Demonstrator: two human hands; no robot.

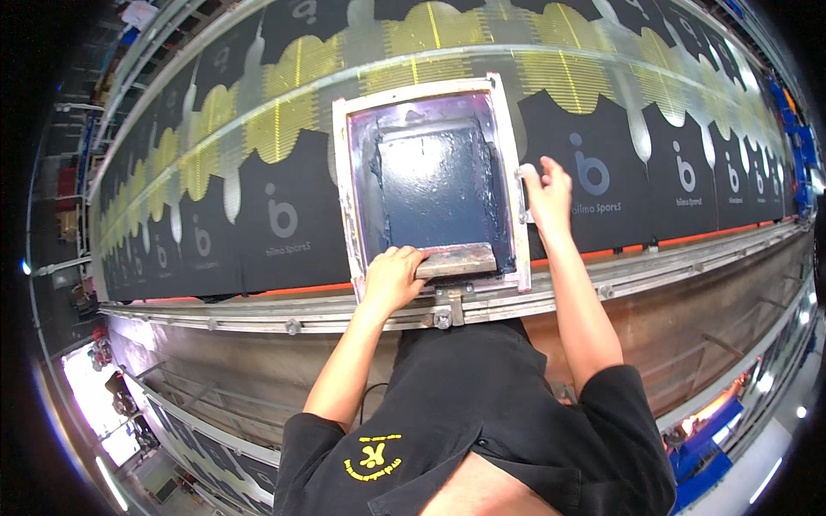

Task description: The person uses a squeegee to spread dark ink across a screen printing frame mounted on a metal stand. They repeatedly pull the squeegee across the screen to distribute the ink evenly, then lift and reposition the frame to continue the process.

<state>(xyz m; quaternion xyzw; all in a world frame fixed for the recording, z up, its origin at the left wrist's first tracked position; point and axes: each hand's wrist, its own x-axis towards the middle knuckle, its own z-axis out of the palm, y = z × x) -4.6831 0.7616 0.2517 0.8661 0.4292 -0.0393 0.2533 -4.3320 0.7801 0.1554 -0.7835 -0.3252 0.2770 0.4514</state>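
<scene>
A printing screen in a pale metal frame (344, 189) lies flat on a long table, its mesh covered in dark blue ink (434, 185). My left hand (391, 277) grips the wooden handle of a squeegee (460, 258) at the near edge of the screen. My right hand (546, 191) is on the frame's right side, fingers curled around its edge. Under the screen lies a row of black fabric panels (284, 232) with grey printed logos and yellow striped tops.
A metal rail (602, 288) with bolts and an orange strip runs along the table's near edge. More black panels (688, 181) stretch left and right. A lower shelf (215, 439) holds further panels. Blue equipment (796, 129) stands at the far right.
</scene>
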